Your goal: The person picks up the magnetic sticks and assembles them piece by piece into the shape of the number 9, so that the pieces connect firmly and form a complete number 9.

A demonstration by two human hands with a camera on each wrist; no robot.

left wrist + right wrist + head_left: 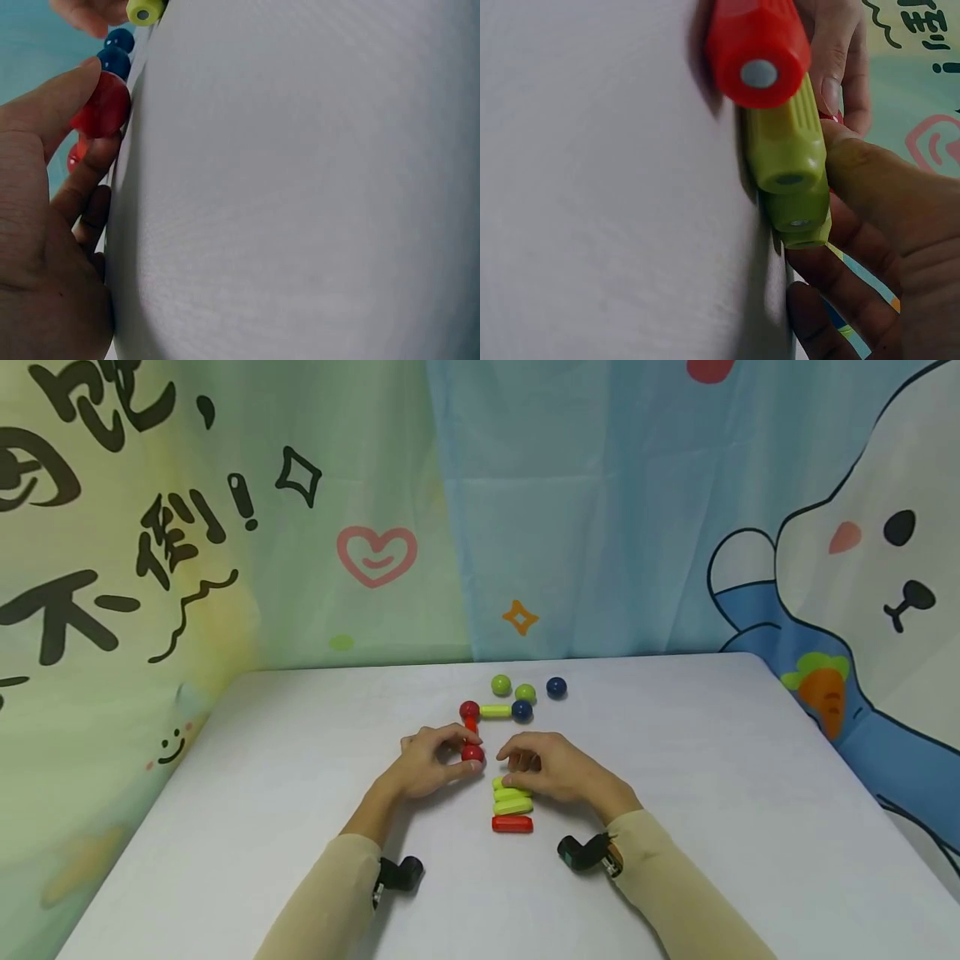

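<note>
My left hand (433, 760) pinches a red ball (472, 753) between thumb and fingers. A red rod (470, 724) runs from it to a second red ball (469, 710). From there a yellow-green rod (495, 712) reaches sideways to a dark blue ball (522, 711). My right hand (551, 766) is at a row of rods, its thumb over the farthest yellow-green rod (498, 783) and its loosely bent fingers beyond it. Another yellow-green rod (786, 154) and a red rod (757, 45) lie nearer, with round metallic ends in the right wrist view.
Behind the joined pieces sit two green balls, one at the left (501, 685) and one nearer (525, 693), and a dark blue ball (557, 687). Everything lies on a white table (720, 777). A printed curtain (585, 527) hangs behind its far edge.
</note>
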